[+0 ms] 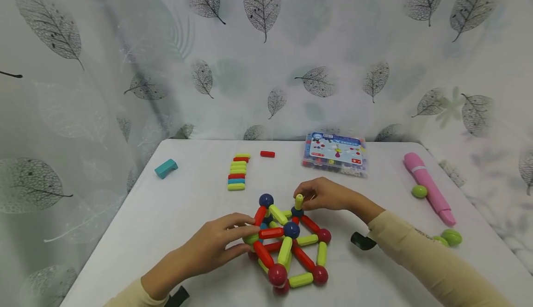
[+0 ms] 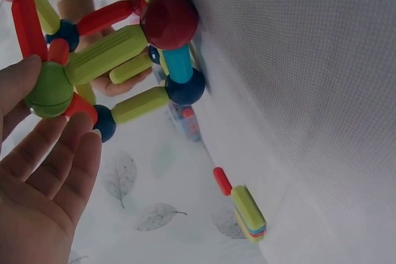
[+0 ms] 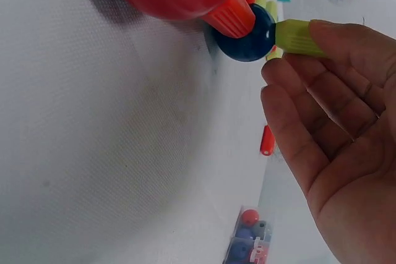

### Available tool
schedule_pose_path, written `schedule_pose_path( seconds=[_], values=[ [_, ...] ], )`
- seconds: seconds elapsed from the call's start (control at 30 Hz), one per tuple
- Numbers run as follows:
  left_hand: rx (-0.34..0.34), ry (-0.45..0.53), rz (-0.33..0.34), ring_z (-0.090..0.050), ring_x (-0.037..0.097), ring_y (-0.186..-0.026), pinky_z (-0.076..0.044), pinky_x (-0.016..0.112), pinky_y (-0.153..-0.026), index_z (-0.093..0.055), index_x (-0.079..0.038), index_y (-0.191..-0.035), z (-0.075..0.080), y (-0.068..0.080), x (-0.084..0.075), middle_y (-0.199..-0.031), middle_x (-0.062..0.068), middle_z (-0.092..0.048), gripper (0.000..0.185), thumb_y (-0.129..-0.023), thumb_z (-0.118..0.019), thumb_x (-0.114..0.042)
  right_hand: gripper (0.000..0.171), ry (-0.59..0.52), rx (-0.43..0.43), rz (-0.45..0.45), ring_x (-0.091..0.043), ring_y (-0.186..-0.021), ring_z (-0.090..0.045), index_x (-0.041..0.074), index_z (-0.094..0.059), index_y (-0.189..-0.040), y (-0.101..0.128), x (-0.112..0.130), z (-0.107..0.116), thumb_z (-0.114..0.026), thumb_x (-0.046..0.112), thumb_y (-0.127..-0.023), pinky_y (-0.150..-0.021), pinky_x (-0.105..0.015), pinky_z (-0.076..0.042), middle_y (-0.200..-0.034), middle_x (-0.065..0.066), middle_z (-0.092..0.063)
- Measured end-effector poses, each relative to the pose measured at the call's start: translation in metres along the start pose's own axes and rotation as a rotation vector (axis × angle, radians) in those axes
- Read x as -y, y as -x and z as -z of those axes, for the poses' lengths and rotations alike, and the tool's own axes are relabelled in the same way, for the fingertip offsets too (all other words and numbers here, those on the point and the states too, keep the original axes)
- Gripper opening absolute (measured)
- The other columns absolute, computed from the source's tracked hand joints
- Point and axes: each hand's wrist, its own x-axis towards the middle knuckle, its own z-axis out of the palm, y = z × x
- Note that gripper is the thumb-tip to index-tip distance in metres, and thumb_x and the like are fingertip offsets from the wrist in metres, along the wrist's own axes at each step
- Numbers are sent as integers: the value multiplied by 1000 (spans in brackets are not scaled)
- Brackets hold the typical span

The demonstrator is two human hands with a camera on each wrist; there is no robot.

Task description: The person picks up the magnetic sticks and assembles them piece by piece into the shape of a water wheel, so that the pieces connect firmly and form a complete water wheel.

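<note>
Rod-and-ball frame (image 1: 287, 247), near desk edge, centre. Left hand (image 1: 208, 251): straight fingers steady its green ball (image 2: 49, 91). Right hand (image 1: 329, 195): pinches upright green rod (image 1: 298, 201) on blue ball (image 1: 297, 212). Best kept braced, rod seated squarely. Spare rods (image 1: 238, 172), parts box (image 1: 335, 153): far edge.

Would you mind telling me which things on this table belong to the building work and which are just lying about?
In use:
- rod-and-ball structure
- upright green rod, pinched by the right hand
- left hand, steadying the structure
- row of spare rods

Lying about:
- teal block
- pink pen-like tool
- lidded parts box
- loose green balls
</note>
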Motion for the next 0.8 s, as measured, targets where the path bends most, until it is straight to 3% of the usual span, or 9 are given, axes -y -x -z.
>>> schedule_pose_path(
  seconds=[0.57,0.8],
  values=[
    [-4,-2,-2,-66,12,-115,-56,18,-87,-68,-24,-134,-1,-1,2,-129,-4,-65,54,-83,-86,-18,25,8,-19,-1,-17,-101,-73,8,-69,-119,1,1,-5,-72,14,-95,-87,-33,-60,-107,2,-75],
    [-7,2,-9,-65,13,-116,-56,19,-87,-68,-23,-134,-2,-1,2,-129,-3,-65,54,-83,-86,-18,28,106,-77,-20,-17,-101,-71,10,-69,-122,14,-3,11,-72,13,-95,-85,-33,-60,-113,-4,-73]
  ],
)
